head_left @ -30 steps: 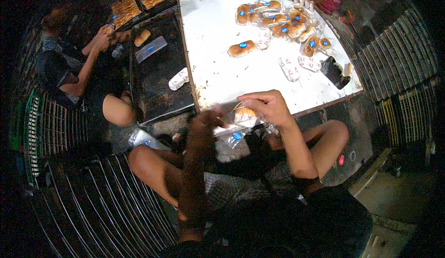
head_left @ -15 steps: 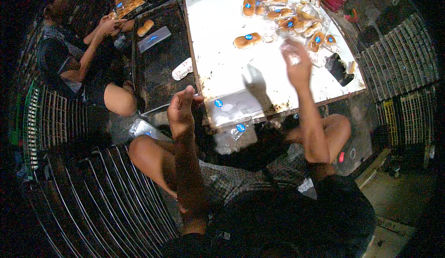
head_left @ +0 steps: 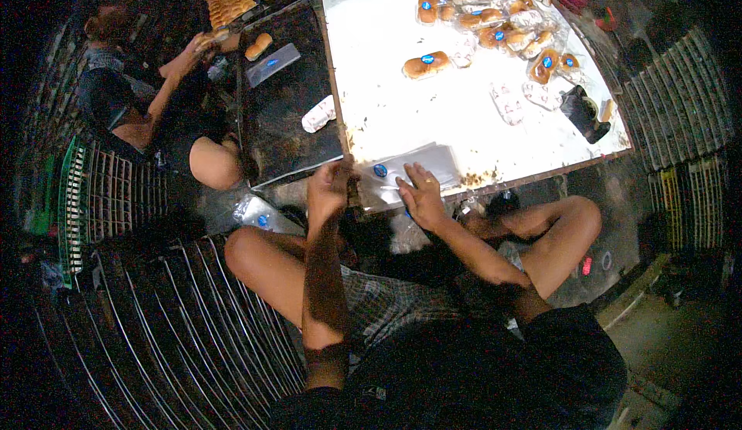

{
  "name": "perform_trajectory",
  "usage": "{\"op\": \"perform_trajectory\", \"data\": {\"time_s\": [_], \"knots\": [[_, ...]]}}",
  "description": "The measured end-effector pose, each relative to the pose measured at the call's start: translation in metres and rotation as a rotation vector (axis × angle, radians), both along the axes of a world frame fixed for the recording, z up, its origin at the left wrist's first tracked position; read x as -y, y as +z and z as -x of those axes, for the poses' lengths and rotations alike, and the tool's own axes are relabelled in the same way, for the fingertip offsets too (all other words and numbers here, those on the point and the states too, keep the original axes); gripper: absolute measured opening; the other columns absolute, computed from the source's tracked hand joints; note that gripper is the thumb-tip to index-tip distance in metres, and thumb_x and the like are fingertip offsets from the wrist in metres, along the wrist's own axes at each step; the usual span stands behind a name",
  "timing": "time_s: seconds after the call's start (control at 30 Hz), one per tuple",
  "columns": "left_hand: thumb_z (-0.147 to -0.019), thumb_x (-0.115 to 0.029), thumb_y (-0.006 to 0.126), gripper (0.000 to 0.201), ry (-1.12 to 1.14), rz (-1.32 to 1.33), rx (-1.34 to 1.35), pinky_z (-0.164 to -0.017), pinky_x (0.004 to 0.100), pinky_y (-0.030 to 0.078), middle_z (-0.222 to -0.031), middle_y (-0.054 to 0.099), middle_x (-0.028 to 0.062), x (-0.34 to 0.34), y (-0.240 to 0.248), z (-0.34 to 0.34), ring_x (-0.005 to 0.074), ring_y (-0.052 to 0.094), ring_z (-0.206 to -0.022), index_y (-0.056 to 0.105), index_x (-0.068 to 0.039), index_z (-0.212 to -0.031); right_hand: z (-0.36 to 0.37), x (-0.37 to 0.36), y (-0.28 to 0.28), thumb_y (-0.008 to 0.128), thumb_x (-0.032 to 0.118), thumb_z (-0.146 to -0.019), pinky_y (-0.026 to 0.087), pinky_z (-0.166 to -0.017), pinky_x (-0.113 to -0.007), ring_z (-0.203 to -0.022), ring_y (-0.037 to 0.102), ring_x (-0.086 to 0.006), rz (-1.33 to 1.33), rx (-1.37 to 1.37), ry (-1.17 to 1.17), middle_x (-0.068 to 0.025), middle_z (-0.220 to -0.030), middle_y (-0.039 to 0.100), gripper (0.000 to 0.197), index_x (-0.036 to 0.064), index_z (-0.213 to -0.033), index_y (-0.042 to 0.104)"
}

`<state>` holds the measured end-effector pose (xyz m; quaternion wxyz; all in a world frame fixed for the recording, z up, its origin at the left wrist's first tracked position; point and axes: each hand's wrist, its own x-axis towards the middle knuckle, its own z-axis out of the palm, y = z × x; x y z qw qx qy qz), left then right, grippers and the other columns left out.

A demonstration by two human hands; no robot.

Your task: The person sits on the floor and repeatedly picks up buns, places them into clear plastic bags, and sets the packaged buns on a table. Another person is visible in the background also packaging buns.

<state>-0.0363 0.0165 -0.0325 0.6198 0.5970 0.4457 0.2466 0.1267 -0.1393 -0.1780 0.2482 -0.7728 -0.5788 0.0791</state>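
Note:
My right hand (head_left: 423, 196) is open over a stack of clear plastic bags (head_left: 437, 168) at the table's near left corner. Its fingers are stretched out toward the left, and a small white stick-like thing shows by the fingertips; I cannot make out what it is. My left hand (head_left: 328, 190) is raised just beside that corner, left of the bags. Its fingers are blurred and partly in shadow. A wrapped pale roll (head_left: 507, 104) lies farther right on the white table (head_left: 379, 82), near another wrapped roll (head_left: 542, 96).
Several bagged brown buns (head_left: 495, 35) crowd the table's far right, with one bagged bun (head_left: 426, 65) nearer. A black bag (head_left: 584, 114) lies by the right edge. On the dark tray (head_left: 286, 113) at left are a bun, bags and a wrapped roll. A co-worker (head_left: 127, 90) sits beyond it.
My right hand has come down and left from the wrapped rolls to the bags. A wrapped roll now shows uncovered where it was. My left hand has dropped slightly, and the view has shifted a little.

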Motion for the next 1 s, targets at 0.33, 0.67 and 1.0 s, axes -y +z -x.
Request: {"op": "perform_trajectory", "data": {"time_s": [0.33, 0.67, 1.0], "knots": [[-0.095, -0.028, 0.068, 0.029, -0.031, 0.300, 0.492, -0.070, 0.0282, 0.051, -0.092, 0.070, 0.0064, 0.014, -0.059, -0.026, 0.0161, 0.065, -0.077, 0.070, 0.000, -0.102, 0.013, -0.003, 0.092, 0.065, 0.033, -0.095, 0.037, -0.110, -0.047, -0.139, 0.041, -0.0317, -0.257, -0.429, -0.062, -0.0182, -0.152, 0.041, 0.053, 0.0034, -0.138, 0.053], [-0.090, -0.027, 0.076, 0.025, 0.280, 0.263, 0.234, -0.058, 0.0249, 0.043, -0.084, 0.068, 0.0050, 0.022, 0.027, -0.031, 0.0128, 0.059, -0.067, 0.070, -0.003, -0.095, 0.024, -0.020, 0.168, 0.055, 0.037, -0.102, 0.044, -0.055, -0.032, -0.055, 0.053, -0.0114, -0.285, -0.804, -0.120, -0.0033, -0.056, 0.055, 0.044, 0.0027, -0.074, 0.061], [-0.092, -0.031, 0.072, 0.030, 0.655, 0.365, 0.618, -0.048, 0.0295, 0.046, -0.075, 0.064, 0.0051, -0.038, 0.047, 0.049, 0.0121, 0.058, -0.055, 0.066, -0.003, -0.102, 0.021, -0.069, 0.185, 0.042, 0.058, -0.102, 0.046, -0.048, -0.030, -0.046, 0.057, -0.0152, 0.172, -0.927, 0.429, -0.0037, -0.049, 0.057, 0.070, 0.0067, -0.058, 0.059]]}}
